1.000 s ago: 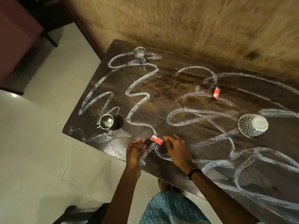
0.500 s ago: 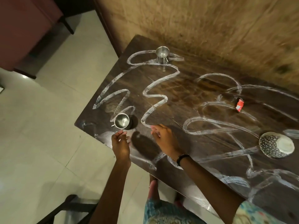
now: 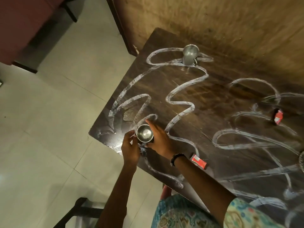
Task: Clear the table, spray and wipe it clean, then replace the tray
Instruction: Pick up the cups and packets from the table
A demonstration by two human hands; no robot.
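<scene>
A dark wooden table [image 3: 213,89] is covered in white looping streaks. At its near left corner stands a small steel cup [image 3: 144,133]. My right hand [image 3: 158,139] wraps around the cup's right side. My left hand [image 3: 130,147] touches its left side at the handle. A second steel cup [image 3: 190,54] stands at the far edge by the wall. One red packet [image 3: 198,161] lies flat beside my right wrist. Another red packet [image 3: 278,118] lies at the right. The rim of a patterned bowl [image 3: 301,162] shows at the right frame edge.
A brown wall [image 3: 213,22] runs along the table's far side. Pale floor tiles [image 3: 49,129] lie to the left, with a dark red piece of furniture [image 3: 24,22] at the top left. A dark chair frame [image 3: 79,211] stands below the table's corner.
Both hands left the red packet near the front edge, moved left to the near steel cup and closed around it. The view has shifted left, pushing the bowl to the frame's edge.
</scene>
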